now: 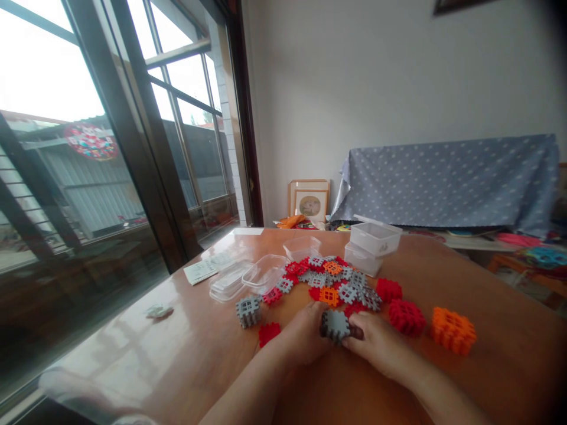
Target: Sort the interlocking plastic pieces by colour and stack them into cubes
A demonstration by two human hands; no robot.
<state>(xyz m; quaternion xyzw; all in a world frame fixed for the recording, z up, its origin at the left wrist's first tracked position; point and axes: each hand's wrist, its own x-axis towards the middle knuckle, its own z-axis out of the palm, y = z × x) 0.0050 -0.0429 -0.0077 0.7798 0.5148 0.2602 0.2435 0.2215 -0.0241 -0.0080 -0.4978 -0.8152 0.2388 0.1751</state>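
Note:
Between my two hands is a stack of grey notched plastic tiles [336, 326], solid on its top face. My left hand [305, 332] grips the stack's left side, and my right hand [371, 342] pinches its right side. A loose heap of red, grey and orange interlocking tiles [328, 296] spreads just beyond my hands. To the left stand a grey tile stack [248, 311] and a red tile [269, 334], partly hidden by my left arm. Right of my hands sit red tile stacks [406, 317] and an orange tile stack [453, 330].
Clear plastic containers [264, 274] and lids [231, 281] lie beyond the heap on the left. Two stacked white boxes [375, 237] stand at the back right. Papers [201, 271] and a small crumpled item [159, 311] lie on the wooden table [505, 307].

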